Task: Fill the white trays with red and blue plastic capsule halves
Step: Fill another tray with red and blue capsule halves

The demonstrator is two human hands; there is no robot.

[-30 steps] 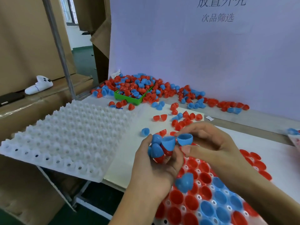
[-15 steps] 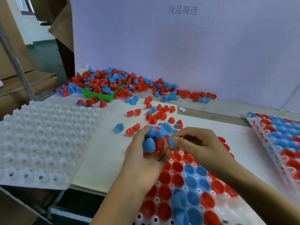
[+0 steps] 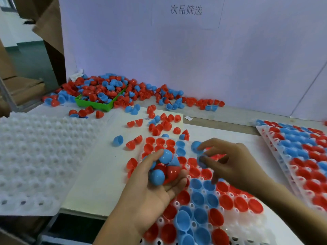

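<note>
The left hand point(image 3: 155, 181) cups a clutch of capsule halves point(image 3: 163, 167) above the white tray point(image 3: 208, 197) on the tabletop, the right hand point(image 3: 228, 161) pinching one blue half point(image 3: 196, 145); light, thin and slippery-looking, they're probably best pinched at the rim.

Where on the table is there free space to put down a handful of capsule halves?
Bare board lies between the empty white tray and the half-filled tray under the hands. It is crowded at the back, around the green bin, with loose halves scattered in front.
</note>
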